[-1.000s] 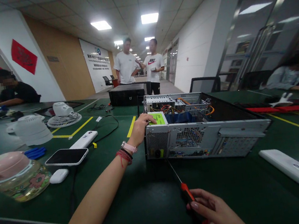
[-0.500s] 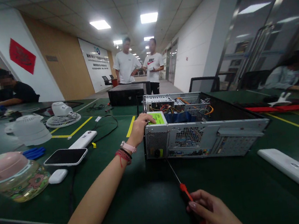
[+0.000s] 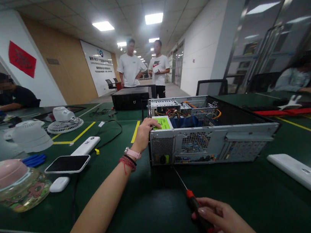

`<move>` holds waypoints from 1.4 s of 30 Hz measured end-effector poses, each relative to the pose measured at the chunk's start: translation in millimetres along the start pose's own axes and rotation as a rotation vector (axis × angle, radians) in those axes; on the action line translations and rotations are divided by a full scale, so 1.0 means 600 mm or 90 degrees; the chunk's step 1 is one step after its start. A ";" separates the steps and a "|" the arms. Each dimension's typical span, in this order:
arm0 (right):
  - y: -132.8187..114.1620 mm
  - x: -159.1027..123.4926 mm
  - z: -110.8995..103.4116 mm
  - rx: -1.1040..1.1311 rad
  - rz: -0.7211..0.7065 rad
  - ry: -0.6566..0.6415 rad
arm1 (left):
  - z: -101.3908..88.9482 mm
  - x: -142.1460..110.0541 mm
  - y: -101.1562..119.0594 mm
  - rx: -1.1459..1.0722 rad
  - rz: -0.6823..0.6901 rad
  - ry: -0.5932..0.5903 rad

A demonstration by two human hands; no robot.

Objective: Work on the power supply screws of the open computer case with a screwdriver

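An opened computer case (image 3: 220, 146) lies on its side, its perforated back panel facing me. My left hand (image 3: 145, 132) is at its near left corner, fingers bent over the top edge against the power supply (image 3: 164, 123) with a bright green label. In my right hand (image 3: 220, 217) is a screwdriver (image 3: 194, 201) with a black and red handle, fingers wrapped round it. Its thin shaft points up and away to the bottom edge of the back panel, below the power supply. Whether the tip touches a screw cannot be made out.
Left on the green table (image 3: 146, 218) are a phone (image 3: 68, 164), a white earbud case (image 3: 59, 184), a pink-lidded bottle (image 3: 20, 185) and a small fan (image 3: 65, 119). A white power bank (image 3: 309, 178) lies right. Behind stands a black computer tower (image 3: 131, 99). Other people are around.
The screwdriver handle has turned in my right hand: its red side faced me before, and now mostly black shows. My left hand and the case stay put.
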State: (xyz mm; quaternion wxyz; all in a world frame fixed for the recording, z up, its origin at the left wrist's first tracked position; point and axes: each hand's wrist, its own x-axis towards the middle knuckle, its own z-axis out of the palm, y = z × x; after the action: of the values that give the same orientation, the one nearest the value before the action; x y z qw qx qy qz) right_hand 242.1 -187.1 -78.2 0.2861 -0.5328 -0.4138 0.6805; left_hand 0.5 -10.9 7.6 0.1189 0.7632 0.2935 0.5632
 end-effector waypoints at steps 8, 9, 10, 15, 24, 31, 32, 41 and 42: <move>0.010 0.019 0.005 -0.054 -0.030 0.015 | 0.001 0.001 -0.004 0.017 -0.015 -0.003; 0.010 0.020 0.006 -0.051 -0.029 0.019 | 0.001 0.001 -0.005 0.015 -0.010 -0.003; 0.010 0.021 0.007 -0.046 -0.030 0.022 | 0.001 0.001 -0.005 0.012 -0.006 -0.003; 0.004 0.015 0.009 -0.029 -0.031 -0.006 | 0.001 0.000 -0.006 0.001 0.004 0.001; -0.005 -0.002 0.019 0.037 0.012 -0.056 | 0.000 0.000 -0.001 0.010 -0.021 0.004; -0.007 -0.012 0.030 0.173 0.068 -0.025 | -0.001 0.001 0.002 0.011 -0.027 0.000; -0.009 -0.013 0.031 0.181 0.080 -0.031 | -0.001 0.001 0.002 0.013 -0.027 -0.002; -0.026 -0.019 0.022 0.268 0.187 -0.066 | 0.000 0.003 -0.006 0.014 -0.010 -0.004; -0.026 -0.021 0.022 0.268 0.184 -0.049 | 0.000 0.003 -0.005 0.017 -0.016 -0.005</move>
State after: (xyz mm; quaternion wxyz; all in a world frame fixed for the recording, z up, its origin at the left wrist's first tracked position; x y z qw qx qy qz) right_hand 232.2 -193.2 -57.7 0.2744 -0.4888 -0.1928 0.8054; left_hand -0.2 -7.4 7.3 0.1168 0.7631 0.3098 0.5550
